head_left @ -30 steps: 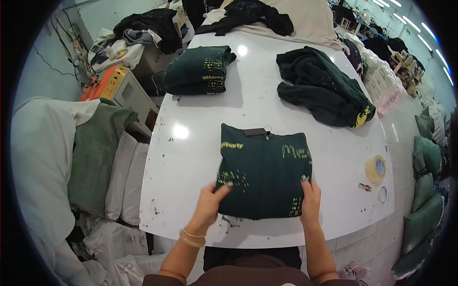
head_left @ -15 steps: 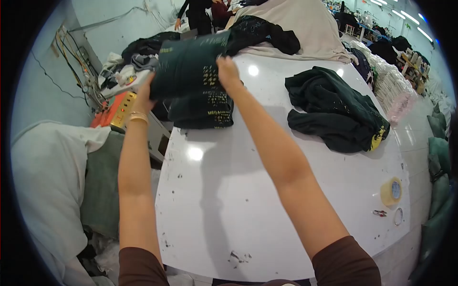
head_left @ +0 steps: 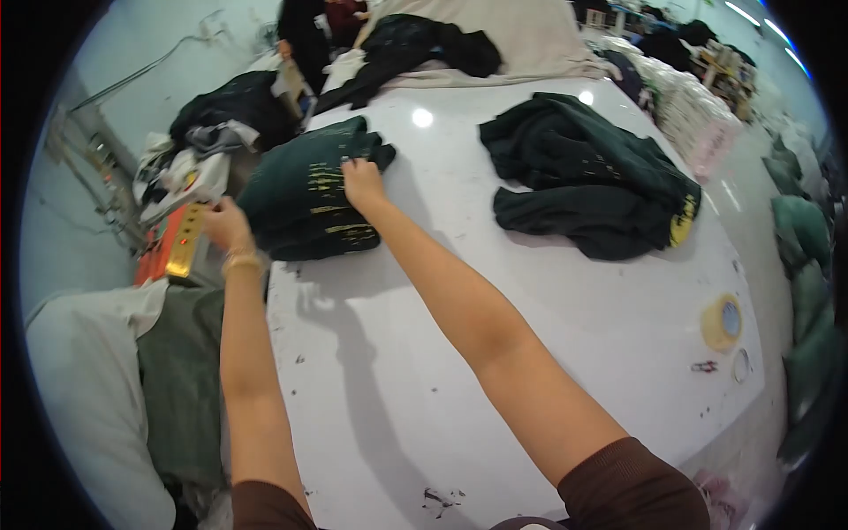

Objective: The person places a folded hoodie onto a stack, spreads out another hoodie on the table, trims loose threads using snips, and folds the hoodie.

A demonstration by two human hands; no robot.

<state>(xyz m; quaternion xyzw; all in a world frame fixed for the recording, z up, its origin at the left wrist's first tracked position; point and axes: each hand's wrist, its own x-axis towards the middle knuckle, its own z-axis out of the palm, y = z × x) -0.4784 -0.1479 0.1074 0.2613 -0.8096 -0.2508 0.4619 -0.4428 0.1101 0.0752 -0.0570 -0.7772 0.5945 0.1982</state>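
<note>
A stack of folded dark green garments (head_left: 283, 190) with yellow print lies at the table's left edge. My right hand (head_left: 362, 184) is at the stack's right side, its bent fingers closed on the edge of the upper folded garment. Just off the stack's left side is my left hand (head_left: 228, 227), its fingers apart and slightly blurred, with nothing visible in them. A loosely heaped dark green garment (head_left: 587, 177) with a yellow print on one end rests on the right part of the table.
On the white table (head_left: 530, 353) are a tape roll (head_left: 721, 323), small snips (head_left: 704, 367) and a thin ring (head_left: 741, 365). Dark garments (head_left: 433, 49) and beige cloth (head_left: 539, 44) lie at the far end. An orange box (head_left: 172, 243) stands left; another person (head_left: 303, 40) is behind.
The folded garment held in the air between both hands is now down on the stack. My left hand has come off its left side. The view has shifted slightly.
</note>
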